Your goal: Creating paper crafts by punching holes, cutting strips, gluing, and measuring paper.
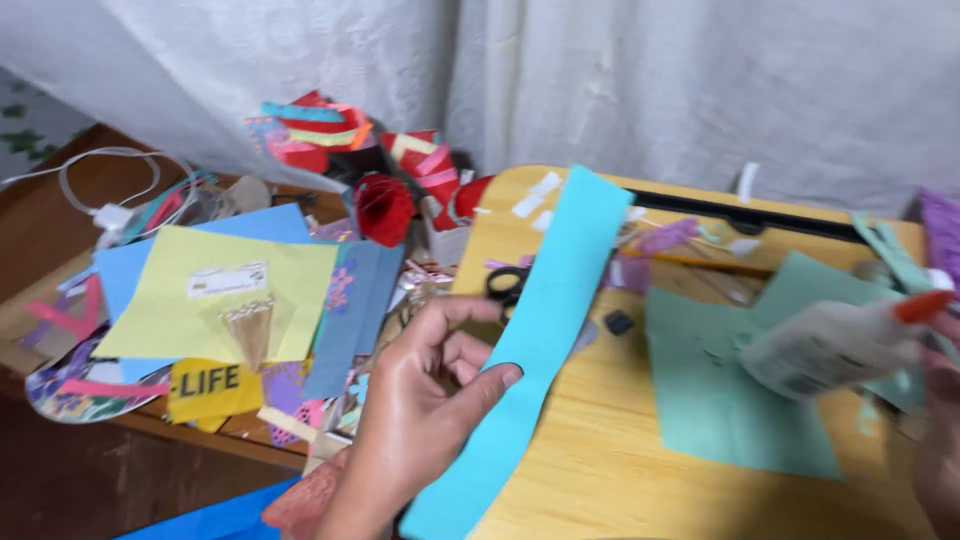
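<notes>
The left hand (420,420) pinches a long light-blue paper strip (545,330), thumb on top and fingers curled beneath; the strip runs from the near edge of the wooden surface (600,450) up toward its far left corner. At the right edge of the view, the right hand (940,420) is mostly out of frame; its grip seems closed round a white glue bottle (830,345) with an orange cap, tilted with the nozzle up and to the right, though the fingers are blurred.

As for progress, the strip is already cut to shape, and a judgement from its clean face is that no glue has gone on yet: the cap appears to be on the bottle. A green paper sheet (720,390) lies flat on the surface beneath the bottle, apart from the strip. Black-handled scissors (508,283) lie just behind the strip near the far left corner.

A small pale box (445,240) stands just beyond the surface's far left corner; red paper pieces (385,208) lie beside it, and its contents cannot be made out. Off the left edge, a lower wooden shelf holds a yellow sheet (200,300) atop blue sheets and scraps.
</notes>
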